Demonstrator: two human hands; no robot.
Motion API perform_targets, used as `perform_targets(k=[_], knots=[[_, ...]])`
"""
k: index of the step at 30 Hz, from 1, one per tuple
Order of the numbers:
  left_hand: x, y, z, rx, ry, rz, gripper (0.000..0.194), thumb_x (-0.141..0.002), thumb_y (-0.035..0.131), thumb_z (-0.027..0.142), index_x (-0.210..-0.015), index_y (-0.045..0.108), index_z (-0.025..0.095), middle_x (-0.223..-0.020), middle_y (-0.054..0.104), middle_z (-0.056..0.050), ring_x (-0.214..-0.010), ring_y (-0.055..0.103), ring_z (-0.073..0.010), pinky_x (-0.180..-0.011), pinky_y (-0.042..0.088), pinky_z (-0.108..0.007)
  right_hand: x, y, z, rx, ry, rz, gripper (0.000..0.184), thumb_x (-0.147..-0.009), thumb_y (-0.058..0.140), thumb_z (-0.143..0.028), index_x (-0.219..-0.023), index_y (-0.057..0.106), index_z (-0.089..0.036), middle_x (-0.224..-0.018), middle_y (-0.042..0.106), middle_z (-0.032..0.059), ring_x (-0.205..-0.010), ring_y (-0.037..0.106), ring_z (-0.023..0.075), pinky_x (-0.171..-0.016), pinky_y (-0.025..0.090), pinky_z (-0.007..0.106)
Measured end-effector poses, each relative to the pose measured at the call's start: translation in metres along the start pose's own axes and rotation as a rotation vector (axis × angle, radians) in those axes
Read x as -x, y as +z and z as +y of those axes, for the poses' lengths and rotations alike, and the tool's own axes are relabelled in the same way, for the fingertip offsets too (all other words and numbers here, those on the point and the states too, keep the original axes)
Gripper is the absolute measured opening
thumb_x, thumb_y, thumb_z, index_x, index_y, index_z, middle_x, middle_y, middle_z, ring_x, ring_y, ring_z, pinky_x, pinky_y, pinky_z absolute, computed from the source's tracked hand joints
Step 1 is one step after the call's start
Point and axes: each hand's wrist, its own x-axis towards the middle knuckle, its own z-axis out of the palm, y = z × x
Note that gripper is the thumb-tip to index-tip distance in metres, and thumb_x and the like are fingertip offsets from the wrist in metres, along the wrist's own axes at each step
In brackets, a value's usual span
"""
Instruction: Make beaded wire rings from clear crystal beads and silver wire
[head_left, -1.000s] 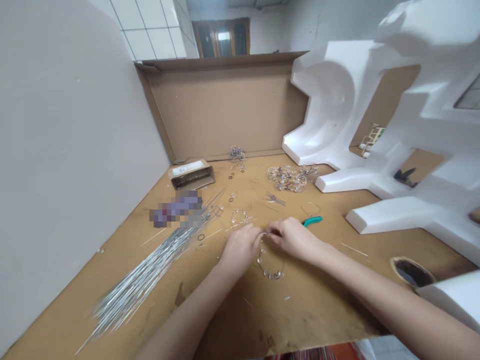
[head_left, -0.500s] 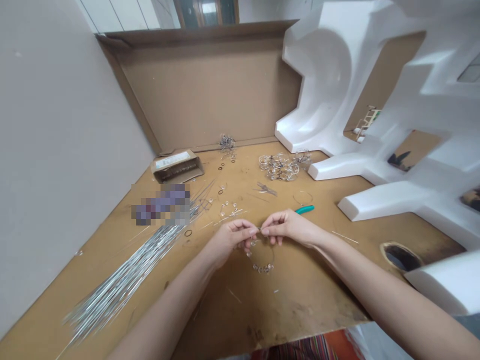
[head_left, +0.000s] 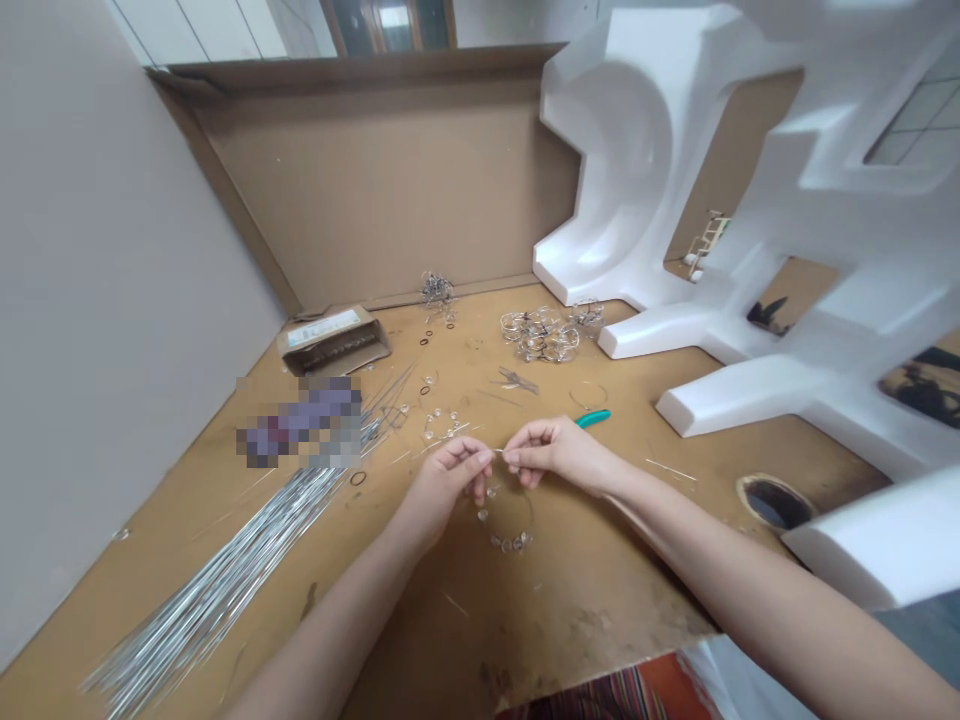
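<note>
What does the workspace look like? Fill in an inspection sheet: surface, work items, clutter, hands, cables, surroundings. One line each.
Surface: brown tabletop, with dark stains and a round hole at the right.
Work items: beaded wire loop, clear beads mostly along its lower part.
Clutter: bundle of straight metal wires, pixelated purple item, open cardboard box, pile of wire pieces, green handle.
Hands: left hand and right hand appear to pinch the loop's wire at its top, fingertips close together.
Cables: nothing seen.
Surroundings: cardboard panel behind, white moulded piece at the right.
</note>
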Motion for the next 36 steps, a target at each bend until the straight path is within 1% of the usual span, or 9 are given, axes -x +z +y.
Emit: perform_targets(k=[7, 12, 15, 18, 20, 24, 29, 34, 36], knots=[[0.002, 0.004, -0.003, -0.198, 0.000, 0.114, 0.030, -0.064, 0.067, 0.042, -0.073, 0.061, 0.014, -0.046, 0.049, 0.005, -0.036, 0.031, -0.0035, -0.037, 0.021, -0.018, -0.002, 0.005, 0.013, -0.057, -0.033, -0.031, 0.033, -0.059, 0.072, -0.030, -0.080, 0.051, -0.016, -0.058, 0.061, -0.0039, -0.051, 0.059, 0.0105, -0.053, 0.050, 0.025], [0.004, 0.006, -0.005, -0.195, 0.022, 0.106, 0.030, -0.057, 0.071, 0.041, -0.069, 0.062, 0.014, -0.060, 0.060, 0.000, -0.049, 0.046, -0.0076, -0.045, 0.032, -0.019, 0.000, 0.009, 0.010, 0.187, -0.079, -0.024, 0.025, -0.069, 0.061, -0.034, -0.083, 0.048, -0.017, -0.063, 0.061, -0.0012, -0.057, 0.061, 0.0137, -0.059, 0.051, 0.031], [0.005, 0.006, -0.003, -0.191, -0.019, 0.104, 0.032, -0.057, 0.071, 0.042, -0.068, 0.060, 0.015, -0.053, 0.053, 0.003, -0.042, 0.038, -0.0050, -0.041, 0.026, -0.018, 0.013, -0.011, -0.005, 0.408, -0.136, 0.037, 0.031, -0.067, 0.062, -0.036, -0.090, 0.056, -0.016, -0.088, 0.065, 0.0088, -0.085, 0.061, 0.0214, -0.078, 0.046, 0.038], [0.006, 0.005, 0.000, -0.158, -0.079, 0.093, 0.034, -0.058, 0.070, 0.045, -0.069, 0.057, 0.015, -0.045, 0.039, 0.009, -0.035, 0.022, -0.0018, -0.037, 0.013, -0.018, 0.031, -0.047, -0.017, 1.146, -0.174, 0.107, 0.066, -0.059, 0.066, -0.046, -0.116, 0.052, -0.017, -0.124, 0.049, 0.0155, -0.116, 0.040, 0.0334, -0.095, 0.031, 0.046], [0.006, 0.005, 0.001, -0.122, -0.083, 0.071, 0.035, -0.058, 0.071, 0.045, -0.069, 0.056, 0.015, -0.046, 0.035, 0.010, -0.036, 0.018, -0.0012, -0.038, 0.010, -0.018, 0.041, -0.068, -0.018, 1.414, -0.063, 0.079, 0.083, -0.055, 0.066, -0.051, -0.127, 0.044, -0.016, -0.130, 0.043, 0.0181, -0.119, 0.035, 0.0386, -0.092, 0.032, 0.050], [0.004, 0.003, 0.002, -0.075, -0.075, 0.020, 0.034, -0.060, 0.071, 0.043, -0.069, 0.055, 0.014, -0.045, 0.031, 0.010, -0.037, 0.015, -0.0014, -0.038, 0.009, -0.019, 0.050, -0.083, -0.012, 1.599, -0.020, -0.066, 0.090, -0.057, 0.063, -0.048, -0.135, 0.032, -0.014, -0.131, 0.039, 0.0203, -0.114, 0.041, 0.0370, -0.087, 0.036, 0.044], [0.005, 0.001, 0.000, -0.049, -0.077, -0.044, 0.030, -0.063, 0.069, 0.041, -0.069, 0.054, 0.015, -0.044, 0.029, 0.011, -0.036, 0.015, -0.0018, -0.038, 0.008, -0.019, 0.037, -0.066, -0.010, 1.755, -0.188, -0.170, 0.081, -0.055, 0.064, -0.035, -0.129, 0.039, -0.014, -0.119, 0.048, 0.0179, -0.104, 0.046, 0.0328, -0.080, 0.037, 0.039], [0.006, -0.004, 0.001, 0.001, -0.076, -0.064, 0.029, -0.065, 0.068, 0.039, -0.070, 0.053, 0.015, -0.045, 0.028, 0.011, -0.037, 0.014, -0.0016, -0.038, 0.008, -0.019, 0.023, -0.063, -0.015, 1.852, -0.300, -0.128, 0.026, -0.071, 0.051, -0.023, -0.095, 0.057, -0.013, -0.089, 0.057, 0.0133, -0.080, 0.051, 0.0224, -0.067, 0.034, 0.031], [0.005, -0.006, 0.001, 0.032, -0.070, -0.064, 0.029, -0.065, 0.068, 0.038, -0.070, 0.053, 0.014, -0.047, 0.030, 0.010, -0.037, 0.016, -0.0016, -0.038, 0.009, -0.019, 0.025, -0.067, -0.020, 1.853, -0.344, -0.053, 0.021, -0.075, 0.049, -0.028, -0.089, 0.056, -0.014, -0.087, 0.055, 0.0124, -0.079, 0.049, 0.0213, -0.063, 0.032, 0.029]])
